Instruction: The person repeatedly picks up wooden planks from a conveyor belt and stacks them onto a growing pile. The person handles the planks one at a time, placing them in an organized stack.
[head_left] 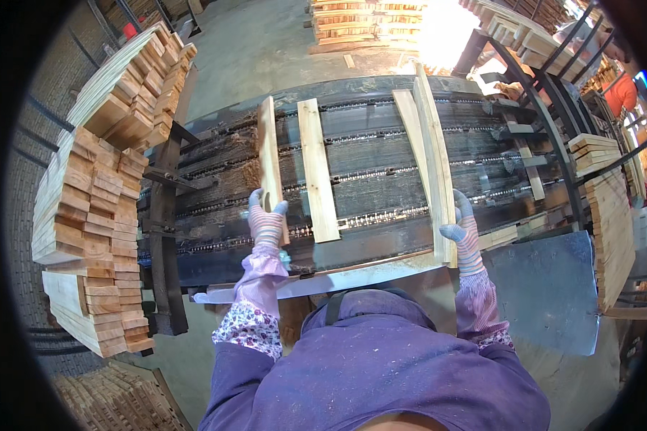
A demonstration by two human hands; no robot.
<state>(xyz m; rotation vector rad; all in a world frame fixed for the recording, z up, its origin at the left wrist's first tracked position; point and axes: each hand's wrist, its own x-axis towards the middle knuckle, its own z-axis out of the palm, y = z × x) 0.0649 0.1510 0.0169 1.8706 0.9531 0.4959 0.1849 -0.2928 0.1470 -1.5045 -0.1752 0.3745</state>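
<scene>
My left hand, in a striped knit glove, grips the near end of a narrow wooden board tilted up on its edge. In the same kind of glove, my right hand pinches another long board near its close end, also standing on edge. Against that board's left side lies a second plank, partly hidden by it. Between my hands a pale flat board rests across the chains of a dark conveyor table.
Tall stacks of boards stand on the left and right, beside dark metal posts. A grey sheet panel lies right of me. More lumber is piled beyond the table. A person in orange is at the far right.
</scene>
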